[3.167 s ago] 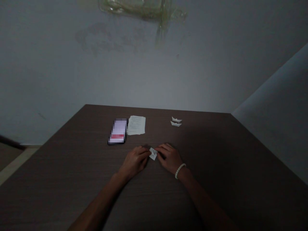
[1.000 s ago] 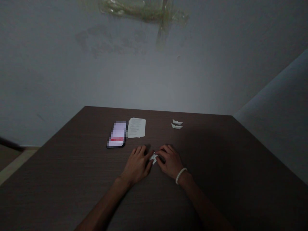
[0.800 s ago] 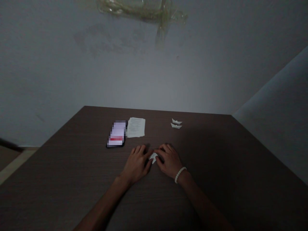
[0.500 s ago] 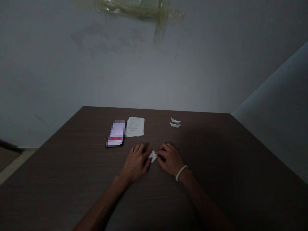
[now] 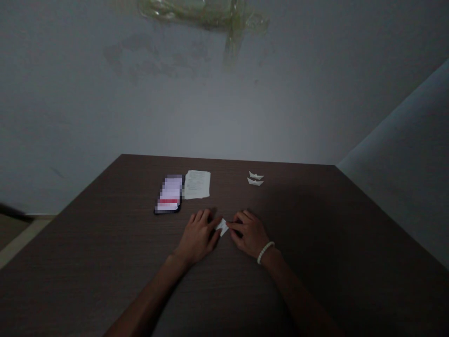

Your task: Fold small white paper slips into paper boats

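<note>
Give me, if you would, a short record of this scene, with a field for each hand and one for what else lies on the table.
Left hand: left hand, fingertips at one end of a folded white paper
Right hand: right hand, fingers at the paper's other end; white beaded bracelet on the wrist
Surface: dark wood table
Rest: phone with a pixelated screen, printed sheet beside it, two small paper boats further right
</note>
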Available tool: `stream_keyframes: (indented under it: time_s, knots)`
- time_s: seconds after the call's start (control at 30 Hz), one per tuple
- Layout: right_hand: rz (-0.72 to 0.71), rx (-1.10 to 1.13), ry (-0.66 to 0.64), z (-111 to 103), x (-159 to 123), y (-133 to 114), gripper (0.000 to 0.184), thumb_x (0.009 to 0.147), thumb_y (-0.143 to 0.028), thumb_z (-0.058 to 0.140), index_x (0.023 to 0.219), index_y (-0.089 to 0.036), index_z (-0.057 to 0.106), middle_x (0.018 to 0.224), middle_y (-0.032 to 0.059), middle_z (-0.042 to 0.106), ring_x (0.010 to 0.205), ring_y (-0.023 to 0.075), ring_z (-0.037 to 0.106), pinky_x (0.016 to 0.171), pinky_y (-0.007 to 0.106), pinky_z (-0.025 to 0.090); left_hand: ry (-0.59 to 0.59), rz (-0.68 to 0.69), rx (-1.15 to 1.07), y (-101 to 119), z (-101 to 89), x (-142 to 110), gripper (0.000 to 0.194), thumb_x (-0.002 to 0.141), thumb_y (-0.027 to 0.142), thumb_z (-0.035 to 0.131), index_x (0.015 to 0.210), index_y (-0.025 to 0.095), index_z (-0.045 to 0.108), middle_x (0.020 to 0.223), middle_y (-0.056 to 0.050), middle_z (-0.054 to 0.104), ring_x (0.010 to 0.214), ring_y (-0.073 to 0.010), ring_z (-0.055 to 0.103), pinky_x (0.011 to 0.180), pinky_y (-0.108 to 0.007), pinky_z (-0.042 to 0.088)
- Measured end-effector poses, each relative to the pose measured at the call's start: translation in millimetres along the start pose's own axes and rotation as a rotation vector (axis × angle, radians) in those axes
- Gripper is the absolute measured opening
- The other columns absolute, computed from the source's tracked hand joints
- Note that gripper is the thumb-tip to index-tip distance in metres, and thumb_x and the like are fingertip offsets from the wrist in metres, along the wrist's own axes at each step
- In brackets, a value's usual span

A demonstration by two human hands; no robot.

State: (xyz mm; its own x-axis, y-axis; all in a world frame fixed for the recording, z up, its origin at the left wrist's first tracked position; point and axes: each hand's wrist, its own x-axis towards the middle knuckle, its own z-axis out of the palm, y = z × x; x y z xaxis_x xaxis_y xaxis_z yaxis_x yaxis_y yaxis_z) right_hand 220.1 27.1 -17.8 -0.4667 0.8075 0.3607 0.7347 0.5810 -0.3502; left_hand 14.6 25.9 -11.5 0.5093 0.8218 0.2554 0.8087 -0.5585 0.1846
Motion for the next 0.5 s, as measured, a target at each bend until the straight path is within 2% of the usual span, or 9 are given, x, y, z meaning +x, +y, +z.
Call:
stream_keyframes:
  time_s: [0.17,0.5]
  knots:
    - [0.012,0.011,0.003,-1.2,0.0,-0.5,0.017,0.082,-0.020,0.062,0.094,-0.025,0.074,0.084,0.0044,0.058,0.084,0.0196,0.048,0.074,0.033,0.041,-0.002,0.006,0.006,0.2,-0.6,0.5,0.035,0.093,0.034,0.047,0.125,0.023,0.058,0.112,-0.011,0.051,0.099,-0.0269,0.045,0.082,-0.040,0.039]
    - [0.031,0.018,0.017,-3.2,-1.3,-1.4,0.012,0.081,-0.020,0.064,0.075,-0.022,0.074,0.075,0.0028,0.058,0.078,0.0174,0.048,0.072,0.031,0.039,-0.004,-0.003,-0.020,1.0,-2.3,0.4,0.036,0.093,0.035,0.045,0.124,0.023,0.060,0.112,-0.012,0.052,0.101,-0.0282,0.045,0.085,-0.042,0.039]
